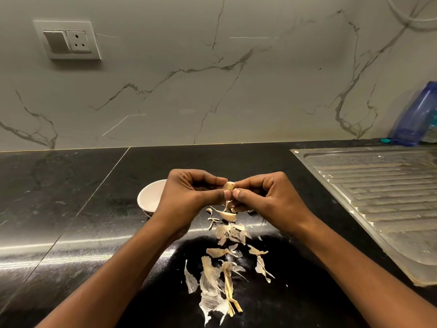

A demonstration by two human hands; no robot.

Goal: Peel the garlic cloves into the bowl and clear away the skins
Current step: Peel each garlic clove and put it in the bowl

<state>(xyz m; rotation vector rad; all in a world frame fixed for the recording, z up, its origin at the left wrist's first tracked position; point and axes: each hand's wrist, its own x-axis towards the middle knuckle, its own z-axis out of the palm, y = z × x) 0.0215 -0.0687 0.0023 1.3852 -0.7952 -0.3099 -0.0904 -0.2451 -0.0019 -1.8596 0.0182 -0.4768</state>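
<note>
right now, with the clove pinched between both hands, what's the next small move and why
Probably peel the hanging skin strip down with the right hand while the left hand holds the garlic clove: skin covers it, so it isn't ready for the bowl.

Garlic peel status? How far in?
Done: some peeling, going by the skins strewn on the counter. In hand: the left hand and right hand pinch a clove. Left: a second clove on the counter, the skins uncleared, and no cloves in the visible part of the bowl.
</note>
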